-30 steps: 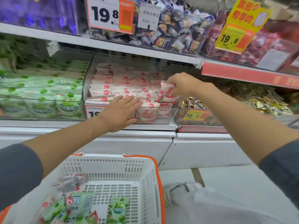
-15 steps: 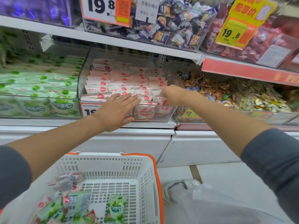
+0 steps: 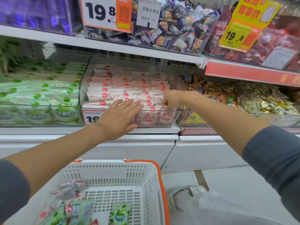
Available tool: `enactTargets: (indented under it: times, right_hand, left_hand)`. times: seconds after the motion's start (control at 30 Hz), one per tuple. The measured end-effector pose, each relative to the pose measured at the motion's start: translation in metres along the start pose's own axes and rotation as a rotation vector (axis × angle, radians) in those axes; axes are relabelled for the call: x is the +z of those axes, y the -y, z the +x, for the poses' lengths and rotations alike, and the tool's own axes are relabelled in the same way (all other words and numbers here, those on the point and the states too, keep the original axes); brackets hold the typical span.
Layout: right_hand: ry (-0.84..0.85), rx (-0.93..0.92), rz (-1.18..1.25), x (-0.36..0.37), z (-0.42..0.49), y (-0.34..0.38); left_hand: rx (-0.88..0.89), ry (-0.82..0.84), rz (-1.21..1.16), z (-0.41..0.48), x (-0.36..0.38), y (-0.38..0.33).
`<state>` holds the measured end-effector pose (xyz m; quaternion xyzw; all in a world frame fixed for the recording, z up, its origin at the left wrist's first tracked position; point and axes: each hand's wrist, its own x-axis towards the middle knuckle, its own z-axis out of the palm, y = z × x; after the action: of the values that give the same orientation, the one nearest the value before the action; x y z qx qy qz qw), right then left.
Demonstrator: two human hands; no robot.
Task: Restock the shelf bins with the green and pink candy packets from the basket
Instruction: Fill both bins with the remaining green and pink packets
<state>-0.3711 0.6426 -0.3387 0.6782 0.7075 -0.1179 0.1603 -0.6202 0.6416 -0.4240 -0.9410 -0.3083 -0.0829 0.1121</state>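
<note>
Rows of pink candy packets (image 3: pixel 129 85) fill the clear middle bin (image 3: pixel 176 115) on the lower shelf. My left hand (image 3: pixel 119 118) lies flat with straight fingers against the bin's front rim and the front packets. My right hand (image 3: pixel 172 99) reaches into the bin's front right corner with fingers curled down among the pink packets; whether it holds one is hidden. The bin to the left holds green candy packets (image 3: pixel 43 95). Below, the white basket with an orange rim (image 3: pixel 159 177) carries green packets (image 3: pixel 120 214) and pink packets (image 3: pixel 71 189).
The bin to the right holds mixed wrapped sweets (image 3: pixel 215 91). The upper shelf (image 3: pixel 100 44) carries bins with price tags (image 3: pixel 106 13). A white shoe (image 3: pixel 186 194) stands on the floor beside the basket.
My right hand has come down with a pink packet from above the bin into its front right corner. My left hand has stayed at the bin's front.
</note>
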Motion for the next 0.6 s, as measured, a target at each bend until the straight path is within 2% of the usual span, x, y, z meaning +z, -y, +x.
enactTargets:
  times: [0.07, 0.17, 0.33, 0.43, 0.47, 0.57, 0.6]
  right_hand:
    - [0.026, 0.011, 0.018, -0.012, -0.005, -0.001]
    - [-0.037, 0.002, 0.109, -0.019, -0.007, -0.003]
    - [-0.073, -0.004, 0.013, 0.004, 0.002, 0.008]
    - [-0.055, 0.025, 0.140, -0.011, -0.004, -0.002]
    - [-0.100, 0.027, 0.186, -0.018, -0.007, -0.006]
    - [-0.387, 0.001, 0.238, -0.021, -0.009, -0.006]
    - [-0.415, -0.024, 0.250, -0.015, -0.007, -0.001]
  left_hand:
    - [0.000, 0.015, 0.010, 0.000, 0.000, 0.000]
    - [0.001, 0.017, 0.014, 0.001, 0.000, 0.001]
    - [-0.009, 0.009, -0.009, 0.000, -0.001, -0.001]
    - [-0.010, 0.037, -0.049, -0.001, -0.006, -0.002]
    - [-0.012, 0.021, -0.086, 0.000, -0.008, -0.003]
    - [-0.099, -0.116, -0.183, 0.006, -0.017, -0.004]
    - [-0.144, -0.144, -0.158, 0.010, -0.019, -0.004]
